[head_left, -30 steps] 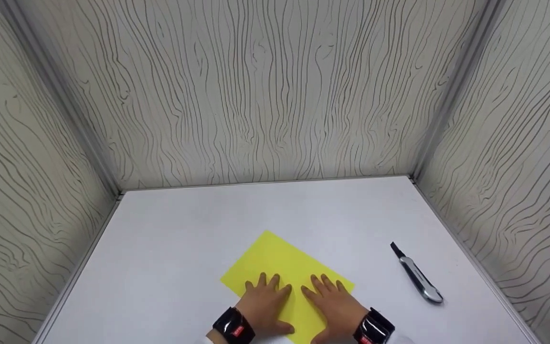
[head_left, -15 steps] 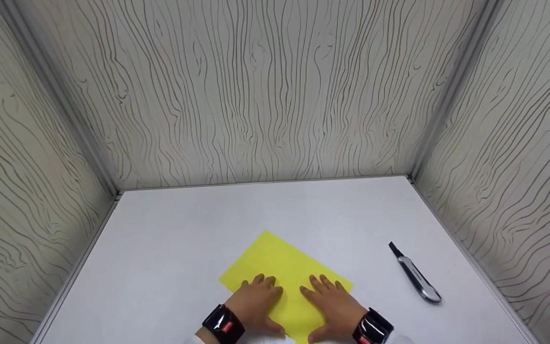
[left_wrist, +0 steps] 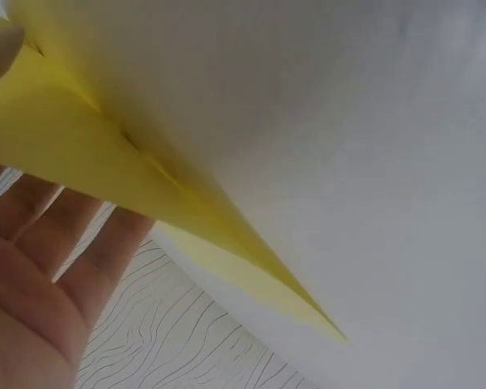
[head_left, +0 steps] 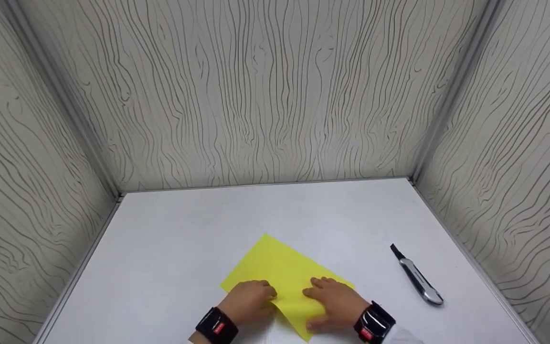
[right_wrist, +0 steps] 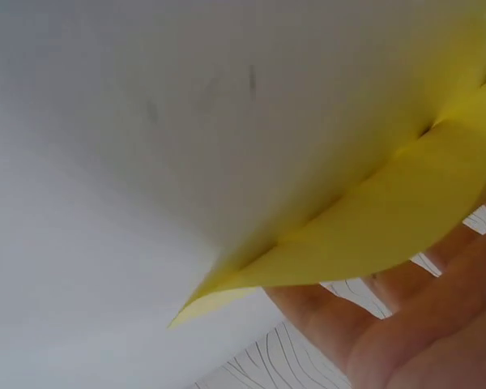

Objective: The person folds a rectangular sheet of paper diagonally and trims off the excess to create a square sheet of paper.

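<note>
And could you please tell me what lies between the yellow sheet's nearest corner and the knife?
The head view shows only bare white tabletop between the yellow sheet and the knife.

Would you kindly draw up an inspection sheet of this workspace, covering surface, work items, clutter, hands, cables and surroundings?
Surface: white table, flat.
Work items: yellow paper, part of its near edge raised off the table.
Clutter: one utility knife, lying to the right, apart from the paper.
Hands: left hand pinches the paper; right hand rests on it. Each wrist wears a black band.
Cables: nothing seen.
Surroundings: wood-grain-patterned walls.
</note>
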A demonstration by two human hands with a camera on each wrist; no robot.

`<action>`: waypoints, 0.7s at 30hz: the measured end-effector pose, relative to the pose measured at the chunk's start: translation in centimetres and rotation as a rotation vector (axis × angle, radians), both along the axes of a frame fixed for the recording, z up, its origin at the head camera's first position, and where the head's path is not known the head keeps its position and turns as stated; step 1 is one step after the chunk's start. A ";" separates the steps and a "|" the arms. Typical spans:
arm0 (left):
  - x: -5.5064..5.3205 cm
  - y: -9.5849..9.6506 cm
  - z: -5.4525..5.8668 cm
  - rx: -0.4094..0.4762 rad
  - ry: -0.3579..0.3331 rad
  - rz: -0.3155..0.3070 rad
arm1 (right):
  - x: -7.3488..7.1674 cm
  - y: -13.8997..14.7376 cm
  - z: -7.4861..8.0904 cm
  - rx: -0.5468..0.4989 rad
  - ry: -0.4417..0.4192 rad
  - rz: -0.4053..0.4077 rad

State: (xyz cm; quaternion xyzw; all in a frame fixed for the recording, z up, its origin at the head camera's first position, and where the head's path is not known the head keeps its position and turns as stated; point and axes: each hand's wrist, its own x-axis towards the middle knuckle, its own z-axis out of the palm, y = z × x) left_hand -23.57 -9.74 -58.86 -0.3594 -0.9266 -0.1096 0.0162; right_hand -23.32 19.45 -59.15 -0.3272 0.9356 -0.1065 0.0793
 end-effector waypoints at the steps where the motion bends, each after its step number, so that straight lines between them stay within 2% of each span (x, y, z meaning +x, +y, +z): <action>1: 0.0 0.0 0.0 0.006 0.004 -0.003 | -0.1 0.1 0.0 -0.004 -0.002 -0.002; 6: 0.3 -0.2 -0.4 0.070 0.056 -0.018 | -0.3 0.3 0.5 -0.027 -0.030 -0.018; 12: 0.3 -0.3 -0.6 0.100 0.106 -0.034 | 0.0 1.5 1.2 -0.123 -0.168 -0.055; 16: 0.2 -0.2 -0.6 0.109 0.097 -0.015 | 0.3 2.4 1.7 -0.179 -0.241 -0.067; 21: 0.2 -0.3 -0.3 0.128 0.030 0.010 | 0.4 3.6 1.8 -0.272 -0.277 -0.097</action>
